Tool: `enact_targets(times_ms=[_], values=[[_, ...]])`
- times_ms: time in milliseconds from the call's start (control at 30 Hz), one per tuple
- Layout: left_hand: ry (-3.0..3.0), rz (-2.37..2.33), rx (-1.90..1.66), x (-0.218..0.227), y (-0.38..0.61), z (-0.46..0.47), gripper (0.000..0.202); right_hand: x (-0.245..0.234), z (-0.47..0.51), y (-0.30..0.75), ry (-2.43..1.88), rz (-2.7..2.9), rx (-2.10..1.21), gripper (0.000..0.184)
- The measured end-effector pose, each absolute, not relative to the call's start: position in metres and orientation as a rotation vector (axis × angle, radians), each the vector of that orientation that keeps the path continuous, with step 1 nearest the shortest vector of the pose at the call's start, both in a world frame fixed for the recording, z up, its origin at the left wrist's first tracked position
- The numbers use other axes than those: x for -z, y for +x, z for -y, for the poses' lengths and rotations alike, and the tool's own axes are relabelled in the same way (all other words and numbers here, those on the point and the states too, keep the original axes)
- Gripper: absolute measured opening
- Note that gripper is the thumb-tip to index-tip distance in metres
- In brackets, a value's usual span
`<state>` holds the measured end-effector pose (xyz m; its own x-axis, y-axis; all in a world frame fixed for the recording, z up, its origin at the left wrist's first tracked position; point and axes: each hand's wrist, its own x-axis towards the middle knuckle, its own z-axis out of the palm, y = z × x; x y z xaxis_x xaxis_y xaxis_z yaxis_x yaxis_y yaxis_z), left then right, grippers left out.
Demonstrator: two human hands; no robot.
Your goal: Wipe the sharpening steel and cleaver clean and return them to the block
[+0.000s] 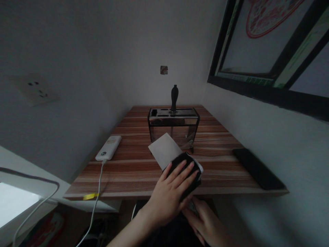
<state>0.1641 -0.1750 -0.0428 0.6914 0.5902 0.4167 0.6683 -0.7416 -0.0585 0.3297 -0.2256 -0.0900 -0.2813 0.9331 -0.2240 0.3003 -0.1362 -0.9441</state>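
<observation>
My left hand (171, 189) lies flat with fingers stretched over a black cloth-like object (187, 164) that covers the handle end of a cleaver with a wide pale blade (164, 150). The blade points away over the wooden table (133, 171). My right hand (203, 219) sits below the table's front edge under the black object, fingers curled on its lower end; what exactly it grips is hidden. A metal knife block (173, 127) stands behind the blade, with one black knife handle (174, 96) sticking up.
A white power bank (109, 147) with a white cable (96, 199) lies at the left of the table. A black flat device (258, 168) lies at the right edge. Walls close in on three sides; a dark-framed window (269, 44) is at the upper right.
</observation>
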Motion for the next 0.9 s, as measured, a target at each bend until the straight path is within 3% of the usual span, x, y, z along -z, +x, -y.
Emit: enact_targets(times_ms=[233,533,700,900], values=[[-2.609,1.139,0.658,0.035,0.155,0.157,0.054,0.095,0.228,0.331,-1.471,1.552,-1.509,0.062],[-2.492,1.326,0.747,0.023,0.142,0.125,0.05,0.091,0.23,0.332,-1.443,1.559,-1.599,0.055],[-2.486,1.43,0.832,0.019,0.133,0.114,0.049,0.1,0.234,0.335,-1.511,1.561,-1.38,0.05],[-2.442,1.464,0.909,0.017,0.129,0.113,0.051,0.087,0.234,0.332,-1.485,1.612,-1.514,0.042]])
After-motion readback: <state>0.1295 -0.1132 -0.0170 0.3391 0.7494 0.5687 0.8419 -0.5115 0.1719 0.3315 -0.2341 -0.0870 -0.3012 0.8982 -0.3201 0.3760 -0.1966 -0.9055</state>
